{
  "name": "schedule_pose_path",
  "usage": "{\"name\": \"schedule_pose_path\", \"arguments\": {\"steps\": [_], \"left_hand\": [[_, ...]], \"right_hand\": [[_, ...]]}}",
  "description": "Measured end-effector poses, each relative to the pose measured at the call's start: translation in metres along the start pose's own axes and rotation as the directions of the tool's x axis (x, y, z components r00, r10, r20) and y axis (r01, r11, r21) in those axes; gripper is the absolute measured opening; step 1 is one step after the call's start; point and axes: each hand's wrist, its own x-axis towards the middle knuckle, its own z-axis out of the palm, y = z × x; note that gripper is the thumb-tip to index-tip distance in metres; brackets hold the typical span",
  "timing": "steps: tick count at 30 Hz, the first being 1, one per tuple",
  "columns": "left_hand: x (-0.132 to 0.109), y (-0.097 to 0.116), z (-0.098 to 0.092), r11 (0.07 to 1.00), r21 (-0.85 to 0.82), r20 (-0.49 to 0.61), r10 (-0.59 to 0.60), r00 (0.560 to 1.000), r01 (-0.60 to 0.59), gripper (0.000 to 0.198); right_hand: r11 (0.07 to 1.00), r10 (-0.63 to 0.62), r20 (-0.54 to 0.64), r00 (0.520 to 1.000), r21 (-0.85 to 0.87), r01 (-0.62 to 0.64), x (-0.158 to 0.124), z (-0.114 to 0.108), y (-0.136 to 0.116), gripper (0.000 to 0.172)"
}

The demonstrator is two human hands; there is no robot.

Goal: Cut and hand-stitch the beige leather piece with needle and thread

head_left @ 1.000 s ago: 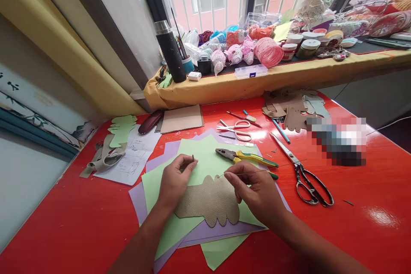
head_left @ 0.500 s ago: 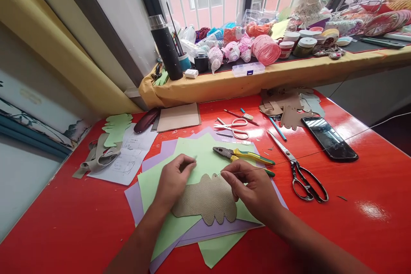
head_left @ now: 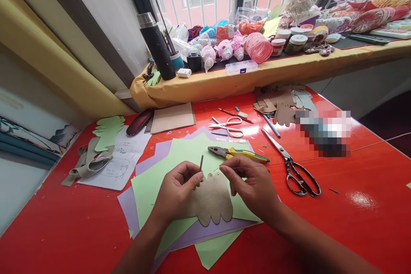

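Observation:
A thin dark strip (head_left: 201,162) stands upright from the pinched thumb and finger of my left hand (head_left: 180,188). Between the fingertips of my right hand (head_left: 248,180) is a fine needle (head_left: 216,169), its tip pointing left toward the strip but apart from it. A long thread (head_left: 308,162) runs off rightward from that hand. Below both hands lies a grey-beige leather piece (head_left: 213,201) with scalloped edges, partly covered by my left hand. Behind my right hand rest yellow-green pliers (head_left: 237,153), partly hidden.
Green paper (head_left: 180,150) and purple sheets (head_left: 189,237) lie under the leather on the red table (head_left: 64,231). Large scissors (head_left: 287,160) are to the right, small white scissors (head_left: 227,127) farther back. Leather scraps (head_left: 282,107) are piled at the back right, near a pixelated patch.
My left hand has shifted right over the leather, and the strip in it now shows upright. My right hand stays pinched on the needle. The view has shifted slightly.

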Motion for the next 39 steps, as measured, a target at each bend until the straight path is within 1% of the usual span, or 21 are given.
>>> {"name": "schedule_pose_path", "arguments": {"steps": [5,8,11,16,19,28,32,39], "left_hand": [[-0.005,0.001,0.003,0.998,-0.043,0.115,-0.031,0.993,0.036,0.028],[-0.008,0.002,0.006,0.997,-0.060,0.149,-0.040,0.988,0.049,0.028],[-0.010,0.003,0.009,0.996,-0.069,0.173,-0.045,0.984,0.057,0.027],[-0.013,0.004,0.010,0.993,-0.098,0.187,-0.049,0.981,0.068,0.024],[-0.014,0.005,0.010,0.992,-0.098,0.204,-0.053,0.978,0.075,0.025],[-0.017,0.004,0.011,0.990,-0.092,0.222,-0.082,0.972,0.105,0.025],[-0.016,0.004,0.011,0.990,-0.091,0.226,-0.086,0.970,0.109,0.025],[-0.017,0.008,0.013,0.989,-0.087,0.230,-0.099,0.968,0.122,0.025]], "right_hand": [[0.999,0.003,-0.062,0.998,-0.034,-0.005,0.002,-0.002,0.001,0.038],[0.998,0.004,-0.078,0.997,-0.059,-0.008,0.002,-0.002,0.001,0.037],[0.993,-0.034,-0.078,0.996,-0.119,0.024,0.002,-0.001,0.003,0.033],[0.964,-0.130,-0.064,0.989,-0.243,0.111,0.001,-0.001,0.007,0.027],[0.950,-0.165,-0.072,0.984,-0.279,0.139,0.000,-0.001,0.009,0.026],[0.940,-0.229,-0.084,0.970,-0.278,0.198,0.002,-0.001,0.011,0.022],[0.940,-0.236,-0.083,0.968,-0.273,0.205,0.001,-0.001,0.011,0.021],[0.933,-0.241,-0.077,0.968,-0.294,0.209,0.001,-0.001,0.013,0.020]]}}
